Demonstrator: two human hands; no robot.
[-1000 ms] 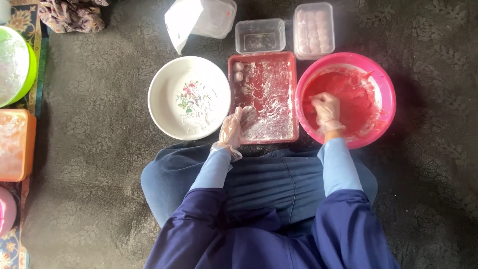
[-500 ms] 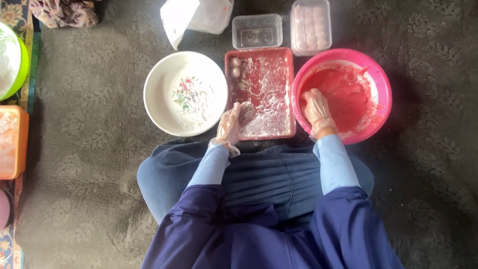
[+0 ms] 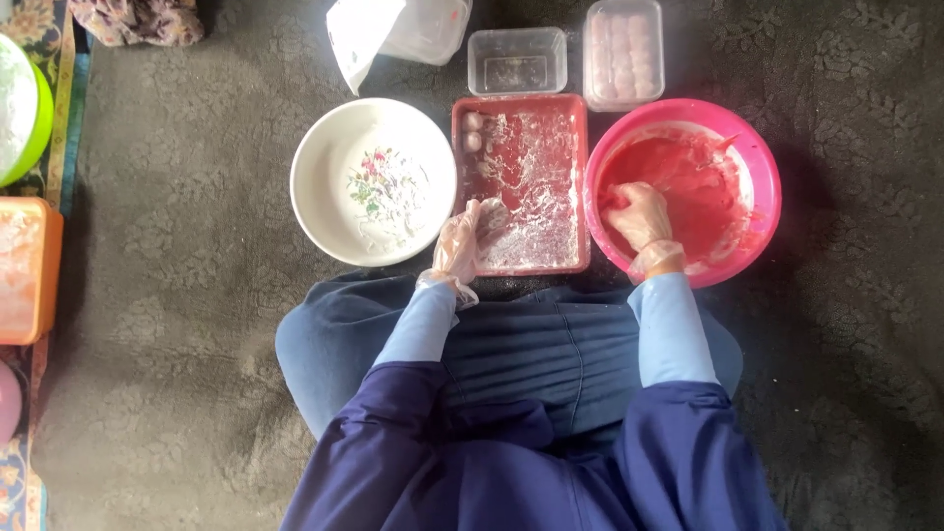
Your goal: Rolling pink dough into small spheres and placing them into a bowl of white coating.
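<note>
I sit on a dark carpet with a red rectangular tray dusted with white flour in front of me. My left hand, in a thin clear glove, rests at the tray's near left corner, fingers curled around a small floured lump. My right hand, also gloved, is down in the pink round bowl, fingers closed in the red dough. Two small pale balls lie at the tray's far left corner.
A white floral bowl stands left of the tray. Behind are a clear plastic box, a lidded box of pale balls and a white bag. An orange container and a green-rimmed bowl sit at the far left.
My right hand has shifted within the pink bowl, toward its near left side. My left hand has stayed at the tray's near left corner.
</note>
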